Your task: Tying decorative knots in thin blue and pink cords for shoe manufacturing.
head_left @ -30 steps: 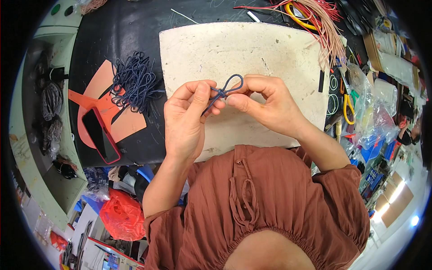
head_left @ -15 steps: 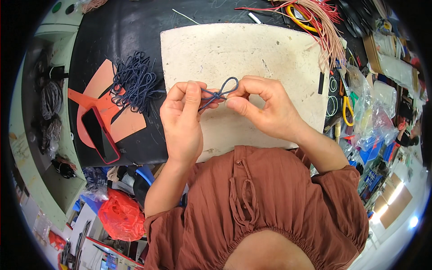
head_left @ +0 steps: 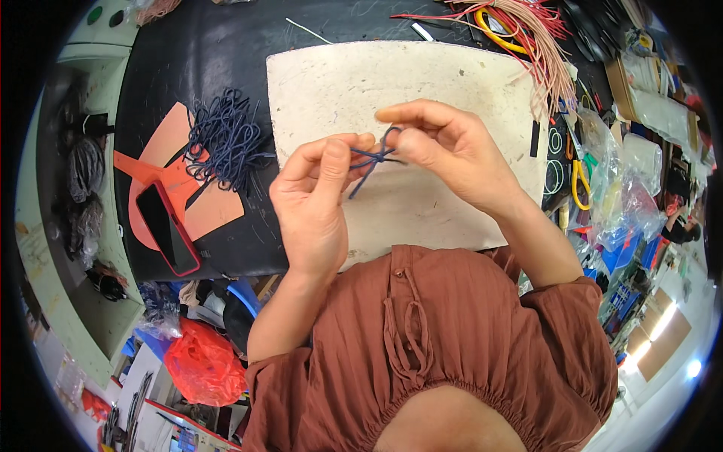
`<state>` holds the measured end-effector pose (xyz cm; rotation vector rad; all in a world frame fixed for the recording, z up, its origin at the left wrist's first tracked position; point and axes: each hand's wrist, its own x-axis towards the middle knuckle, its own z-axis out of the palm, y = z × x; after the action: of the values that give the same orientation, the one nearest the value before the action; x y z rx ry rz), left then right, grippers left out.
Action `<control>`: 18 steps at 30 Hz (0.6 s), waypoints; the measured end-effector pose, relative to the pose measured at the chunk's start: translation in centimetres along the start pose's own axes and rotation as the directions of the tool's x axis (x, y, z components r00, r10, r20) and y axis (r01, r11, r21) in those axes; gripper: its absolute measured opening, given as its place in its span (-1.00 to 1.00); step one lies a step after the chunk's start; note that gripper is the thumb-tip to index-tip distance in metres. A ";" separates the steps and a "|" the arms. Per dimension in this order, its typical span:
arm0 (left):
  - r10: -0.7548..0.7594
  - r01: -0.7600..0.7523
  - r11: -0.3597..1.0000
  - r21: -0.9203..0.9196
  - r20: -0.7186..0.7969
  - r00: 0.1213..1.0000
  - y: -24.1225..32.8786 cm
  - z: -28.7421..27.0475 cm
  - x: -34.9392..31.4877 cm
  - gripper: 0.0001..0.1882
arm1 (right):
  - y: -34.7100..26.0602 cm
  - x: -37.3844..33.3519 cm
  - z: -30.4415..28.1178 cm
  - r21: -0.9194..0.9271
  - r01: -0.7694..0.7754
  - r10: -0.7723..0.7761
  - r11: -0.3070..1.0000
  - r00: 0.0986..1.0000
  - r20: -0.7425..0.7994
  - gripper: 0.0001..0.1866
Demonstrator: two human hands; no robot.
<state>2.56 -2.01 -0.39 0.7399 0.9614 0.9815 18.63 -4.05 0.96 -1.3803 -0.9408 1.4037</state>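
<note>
A short navy cord (head_left: 379, 158), knotted with a small loop and loose ends, hangs over the pale board between my hands. My left hand (head_left: 316, 188) is closed, pinching the cord just left of its knot between thumb and fingers. Beside the knot, my right hand (head_left: 463, 158) has its index finger stretched out and apart from the thumb. The right thumb tip overlaps the loop's right side and hides part of it. One loose end points down and to the left.
The pale board (head_left: 361, 83) lies on a black table (head_left: 203, 45). Left stand a heap of navy cords (head_left: 226, 139), orange cut pieces (head_left: 162, 169) and a red-cased phone (head_left: 167, 228). Pink and red cords (head_left: 553, 68) hang over the far right corner, near yellow-handled scissors (head_left: 580, 184).
My left hand has shifted slightly right with the knotted cord. My right index finger has lifted away from the thumb, and the thumb has come up over the loop.
</note>
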 end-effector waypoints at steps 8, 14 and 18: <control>-0.292 0.200 0.928 0.313 0.282 0.914 3.0 -1.2 1.0 -0.77 | -1.6 -0.1 -0.4 -0.386 0.230 -0.200 0.893 0.973 0.119 -0.84; -0.281 0.239 0.957 0.166 0.314 0.907 2.5 -1.1 1.2 -0.81 | -1.2 -0.1 0.0 -0.160 0.056 -0.042 0.986 0.995 0.088 -0.89; -0.339 0.279 0.936 0.215 0.328 0.882 2.3 -1.5 1.2 -0.81 | -1.3 -0.4 -0.1 -0.446 0.286 -0.259 0.848 0.958 0.121 -0.92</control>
<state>0.68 0.15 0.64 0.8370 0.8082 0.4659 18.83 -4.07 2.32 -1.4753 -1.5180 1.0415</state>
